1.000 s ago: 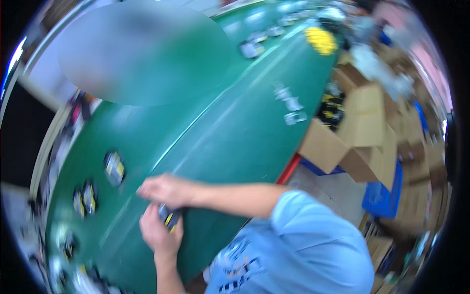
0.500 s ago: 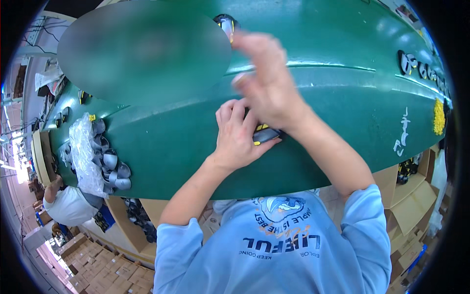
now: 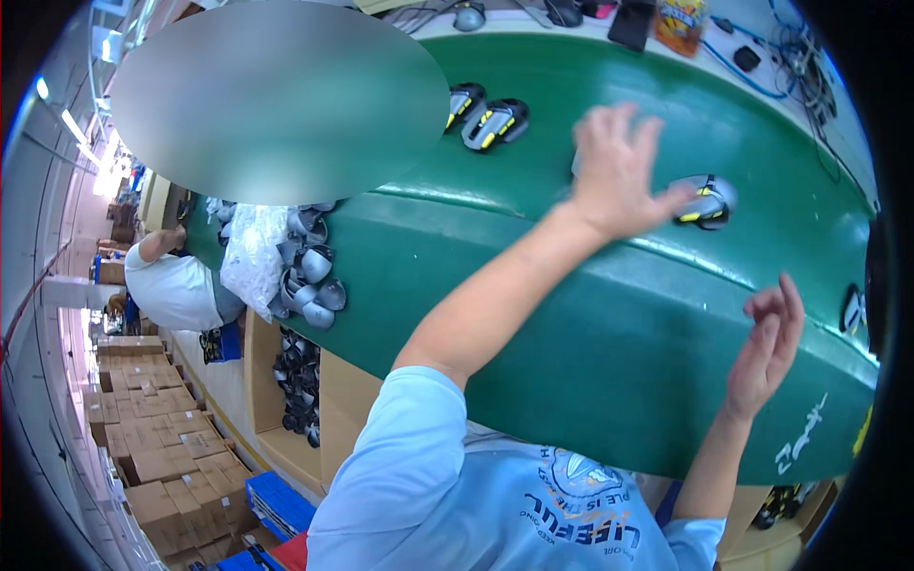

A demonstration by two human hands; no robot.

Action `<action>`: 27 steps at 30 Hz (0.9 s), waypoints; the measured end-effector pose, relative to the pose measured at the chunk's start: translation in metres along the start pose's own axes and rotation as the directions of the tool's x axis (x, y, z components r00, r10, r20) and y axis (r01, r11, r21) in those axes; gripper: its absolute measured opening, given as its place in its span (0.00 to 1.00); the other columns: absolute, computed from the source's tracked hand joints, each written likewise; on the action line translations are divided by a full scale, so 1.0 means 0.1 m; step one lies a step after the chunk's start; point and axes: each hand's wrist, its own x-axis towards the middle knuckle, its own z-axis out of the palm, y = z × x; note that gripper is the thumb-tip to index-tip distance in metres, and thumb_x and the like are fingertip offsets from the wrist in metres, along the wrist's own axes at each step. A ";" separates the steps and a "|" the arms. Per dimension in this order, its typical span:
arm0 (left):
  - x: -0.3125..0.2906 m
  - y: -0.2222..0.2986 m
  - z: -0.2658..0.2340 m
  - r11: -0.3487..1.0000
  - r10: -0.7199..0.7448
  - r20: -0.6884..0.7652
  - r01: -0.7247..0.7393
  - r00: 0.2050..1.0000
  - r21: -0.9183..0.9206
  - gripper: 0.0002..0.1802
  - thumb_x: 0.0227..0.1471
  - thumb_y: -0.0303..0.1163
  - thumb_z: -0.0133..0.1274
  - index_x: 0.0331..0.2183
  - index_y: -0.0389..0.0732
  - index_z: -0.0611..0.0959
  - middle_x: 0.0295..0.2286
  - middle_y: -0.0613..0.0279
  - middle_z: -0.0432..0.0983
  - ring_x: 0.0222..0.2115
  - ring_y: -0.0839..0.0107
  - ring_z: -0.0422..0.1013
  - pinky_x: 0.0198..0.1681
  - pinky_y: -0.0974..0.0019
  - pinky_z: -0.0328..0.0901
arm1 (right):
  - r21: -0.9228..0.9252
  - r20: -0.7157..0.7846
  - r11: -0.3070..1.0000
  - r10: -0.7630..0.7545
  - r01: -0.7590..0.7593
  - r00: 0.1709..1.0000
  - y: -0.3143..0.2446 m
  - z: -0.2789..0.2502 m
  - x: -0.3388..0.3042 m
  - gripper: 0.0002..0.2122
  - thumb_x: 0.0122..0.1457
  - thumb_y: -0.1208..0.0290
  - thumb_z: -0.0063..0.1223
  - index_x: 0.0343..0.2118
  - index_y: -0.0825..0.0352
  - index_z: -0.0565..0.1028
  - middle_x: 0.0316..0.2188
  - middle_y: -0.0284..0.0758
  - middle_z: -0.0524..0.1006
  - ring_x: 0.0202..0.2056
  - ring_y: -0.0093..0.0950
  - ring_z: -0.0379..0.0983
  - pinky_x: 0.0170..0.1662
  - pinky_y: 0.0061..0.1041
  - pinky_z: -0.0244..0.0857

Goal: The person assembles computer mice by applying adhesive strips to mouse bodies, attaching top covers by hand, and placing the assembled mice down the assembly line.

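My left hand [image 3: 624,176] is stretched over the far part of the green table, its fingers spread and holding nothing. Its thumb tip overlaps the edge of a grey, black and yellow computer mouse [image 3: 706,202]; whether they touch I cannot tell. A pale sliver of another object shows at the hand's left side, mostly hidden. My right hand [image 3: 764,352] is raised over the table's near right part, fingers loosely extended with nothing in them. Farther left are two similar mice [image 3: 495,126] side by side, one partly covered by the blurred oval.
Grey curved shells [image 3: 314,276] lie around a clear plastic bag [image 3: 255,252] at left. A person in white [image 3: 176,285] bends beyond them. Cables and a dark phone [image 3: 631,24] line the back shelf. Another mouse [image 3: 854,309] sits at far right. Cartons [image 3: 167,457] are stacked lower left.
My view has swung, shifting the scene. My left hand has let go of the mouse near me and reached out to the far right. My right hand has drawn back to the near right.
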 end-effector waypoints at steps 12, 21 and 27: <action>-0.36 -3.50 -1.96 0.761 -0.592 0.327 0.644 0.737 -0.073 0.31 0.67 0.53 0.57 0.56 0.36 0.86 0.51 0.51 0.85 0.51 0.62 0.79 0.56 0.59 0.70 | -0.462 -0.157 0.871 0.106 -0.168 0.982 -0.09 -1.25 -0.47 0.07 0.69 0.74 0.58 0.43 0.71 0.84 0.30 0.32 0.79 0.32 0.20 0.71 0.36 0.23 0.64; -0.65 -0.13 -1.15 0.987 0.121 0.525 -0.047 0.842 -0.152 0.29 0.41 0.40 0.71 0.43 0.33 0.81 0.38 0.51 0.75 0.41 0.51 0.70 0.49 0.52 0.66 | -0.837 -0.480 0.333 -0.061 -0.435 0.875 -0.28 -2.91 -0.90 0.07 0.63 0.71 0.64 0.41 0.64 0.87 0.35 0.39 0.84 0.33 0.35 0.79 0.40 0.34 0.74; -1.00 -0.10 -0.97 0.998 0.011 0.671 -0.052 0.741 0.041 0.32 0.46 0.53 0.69 0.36 0.35 0.77 0.33 0.50 0.72 0.38 0.47 0.68 0.43 0.50 0.63 | -0.930 -0.326 0.090 0.248 -0.357 0.912 0.15 -3.42 -0.60 0.10 0.62 0.63 0.65 0.41 0.62 0.87 0.40 0.42 0.86 0.44 0.45 0.82 0.51 0.43 0.76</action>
